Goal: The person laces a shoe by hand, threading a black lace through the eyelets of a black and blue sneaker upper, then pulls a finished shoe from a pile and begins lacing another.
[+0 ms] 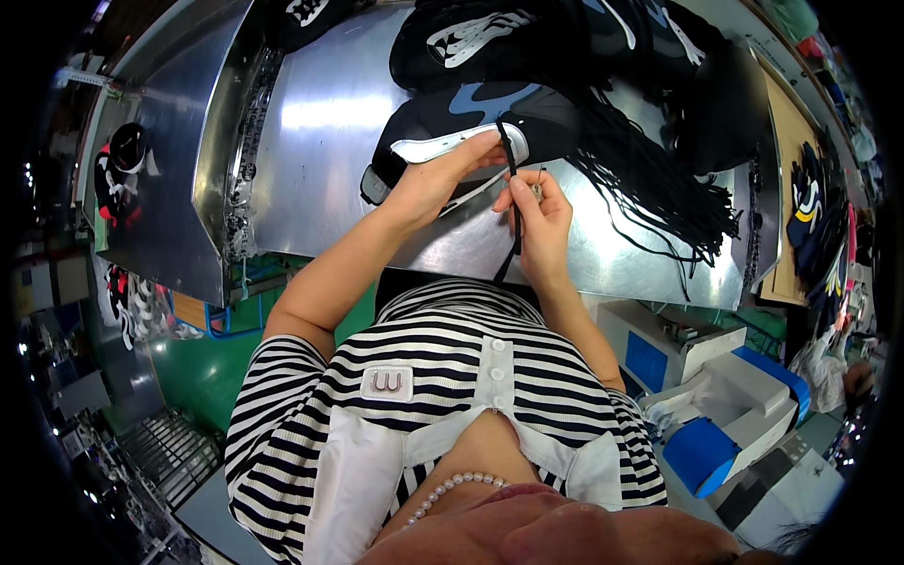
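A black shoe upper (551, 113) with a blue curved patch and a white eyelet strip (428, 149) lies over the metal table in front of me. My left hand (435, 181) grips it by the eyelet strip, with the thumb on top and the fingers mostly underneath. A thin black shoelace (517, 226) runs from the strip's right end down toward my waist. My right hand (540, 212) pinches this lace just below the upper. Right of the upper, a thick bundle of black shoelaces (650, 193) spreads over the table.
More black uppers (471, 42) are heaped at the back of the metal table (325, 113). An upright metal panel (193, 113) borders it on the left. A cardboard sheet (783, 188) stands at the right edge. A white and blue machine (734, 405) sits at my right side.
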Available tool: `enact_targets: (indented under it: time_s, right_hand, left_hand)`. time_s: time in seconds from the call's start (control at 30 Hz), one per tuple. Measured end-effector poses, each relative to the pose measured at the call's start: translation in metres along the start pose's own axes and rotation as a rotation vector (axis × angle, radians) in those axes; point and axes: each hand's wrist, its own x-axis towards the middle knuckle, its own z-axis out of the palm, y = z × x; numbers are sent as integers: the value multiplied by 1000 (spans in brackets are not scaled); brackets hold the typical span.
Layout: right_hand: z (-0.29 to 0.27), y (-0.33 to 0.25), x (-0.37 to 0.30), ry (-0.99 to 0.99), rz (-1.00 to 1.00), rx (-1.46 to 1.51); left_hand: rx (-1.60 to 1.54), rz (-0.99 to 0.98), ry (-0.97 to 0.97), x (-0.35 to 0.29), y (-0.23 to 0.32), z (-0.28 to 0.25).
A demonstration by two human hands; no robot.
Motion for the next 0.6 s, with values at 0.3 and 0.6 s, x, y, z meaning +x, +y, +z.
enact_targets:
  time_s: [0.3,0.6]
  right_hand:
    - [-6,-3,-11,4,-160,-180]
    - [-11,-18,-24,36,-320,-526]
  left_hand:
    - [65,-35,81,-7,0,11]
    - [178,-72,175,-27,15,21]
